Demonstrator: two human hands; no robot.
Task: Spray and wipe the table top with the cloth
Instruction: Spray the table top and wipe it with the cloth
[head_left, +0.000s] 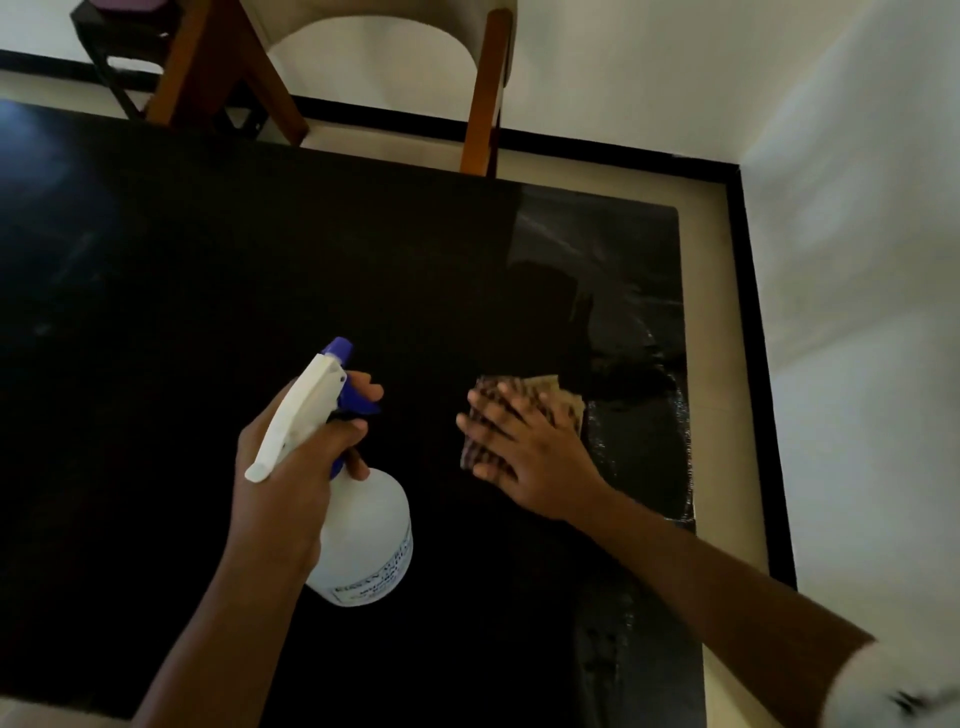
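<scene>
Right hand: the right hand (524, 447) lies flat and palm down, fingers straight and spread, pressing on the cloth (563, 402).
Cloth: brown-and-tan check, it lies on the table top (260, 260) towards its right edge and shows beyond the fingertips.
Left hand: the left hand (291, 467) is curled round the neck of the spray bottle (369, 540), with one finger on the blue trigger (363, 397).
Spray bottle: held tilted over the table top, left of the cloth and apart from it; pale translucent body, white head, blue nozzle (340, 349) pointing away from the person; the label print is too blurred to read.
Table top: glossy black, with wet streaks (639, 364) glinting right of the cloth along the right edge.
Beyond: a wooden chair (483, 93) with a pale backrest stands at the far edge; pale floor (727, 364), black skirting and a white wall (857, 260) to the right.
</scene>
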